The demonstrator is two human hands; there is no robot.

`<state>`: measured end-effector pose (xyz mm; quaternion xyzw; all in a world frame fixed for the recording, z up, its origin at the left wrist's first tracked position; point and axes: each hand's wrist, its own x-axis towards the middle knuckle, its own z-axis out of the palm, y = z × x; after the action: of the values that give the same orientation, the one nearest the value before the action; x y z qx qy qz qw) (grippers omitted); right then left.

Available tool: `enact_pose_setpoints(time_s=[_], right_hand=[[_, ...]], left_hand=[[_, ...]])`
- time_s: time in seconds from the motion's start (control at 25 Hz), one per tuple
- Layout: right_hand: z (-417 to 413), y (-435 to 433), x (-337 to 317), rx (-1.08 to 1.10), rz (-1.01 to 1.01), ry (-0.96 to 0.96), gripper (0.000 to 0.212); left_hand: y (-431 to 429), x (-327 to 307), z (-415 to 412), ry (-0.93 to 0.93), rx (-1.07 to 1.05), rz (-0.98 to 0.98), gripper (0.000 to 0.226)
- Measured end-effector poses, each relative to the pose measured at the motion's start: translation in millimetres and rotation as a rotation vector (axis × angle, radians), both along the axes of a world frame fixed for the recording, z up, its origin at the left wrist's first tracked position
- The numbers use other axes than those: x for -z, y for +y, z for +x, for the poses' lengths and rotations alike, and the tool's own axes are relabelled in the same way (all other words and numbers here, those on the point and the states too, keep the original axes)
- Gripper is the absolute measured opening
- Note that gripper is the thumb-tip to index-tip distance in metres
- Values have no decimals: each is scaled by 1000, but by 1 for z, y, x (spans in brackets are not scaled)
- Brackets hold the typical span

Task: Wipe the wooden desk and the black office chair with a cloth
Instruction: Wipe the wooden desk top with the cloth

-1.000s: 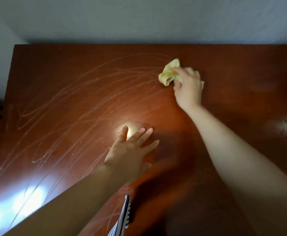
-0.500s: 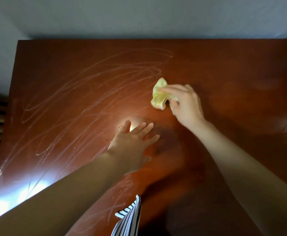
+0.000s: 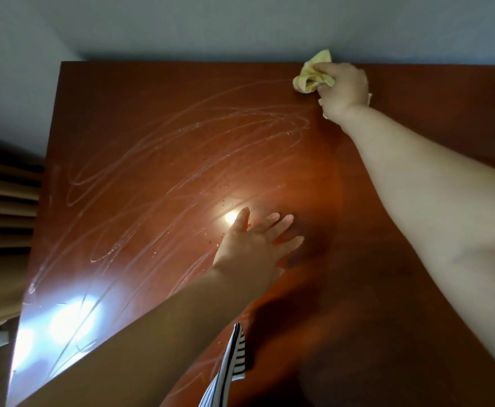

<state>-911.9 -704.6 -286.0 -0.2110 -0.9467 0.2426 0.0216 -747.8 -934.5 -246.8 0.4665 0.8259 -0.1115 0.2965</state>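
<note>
My only feed is the wide-angle head camera, facing forward and steeply down onto the tabletop [image 3: 158, 136] from close above its near side. The left forearm [image 3: 128, 345] and right forearm [image 3: 434, 218] cross the bottom edge; the wall [image 3: 240, 24] fills the top strip.

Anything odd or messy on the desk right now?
Yes: pale looping smear streaks cover the left half of the desk, with small specks near the left hand. The right hand holds the cloth at the far edge.

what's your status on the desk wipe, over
Right hand grips yellow cloth at far edge of desk. Left hand flat on desk. Streaks and crumbs remain; nothing blocking.
</note>
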Motion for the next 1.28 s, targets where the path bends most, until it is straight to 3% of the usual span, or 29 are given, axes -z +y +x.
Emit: enact_pose_setpoints(time_s=[0.2,0.48,0.76,1.0,1.16,1.28], right_hand=[[52,-55,-3,-382,-69,52,41],[149,-80,-1,-605,-298,23,45],[146,-31,-8,-583,-202,26,51],[84,3,-2,-276,36,136,44],[27,-12,4,-69,80,143,41],[-3,-34,5,-108,158,57,40]], left_hand=[[5,-4,-4,-31,-13,-24,59],[11,-12,-3,-50,-29,-54,62],[11,-12,-4,-88,-39,-54,60],[6,-7,-4,-67,-11,-13,60],[5,-4,-4,-69,-8,-8,59],[4,-2,-5,-59,-5,-11,59]])
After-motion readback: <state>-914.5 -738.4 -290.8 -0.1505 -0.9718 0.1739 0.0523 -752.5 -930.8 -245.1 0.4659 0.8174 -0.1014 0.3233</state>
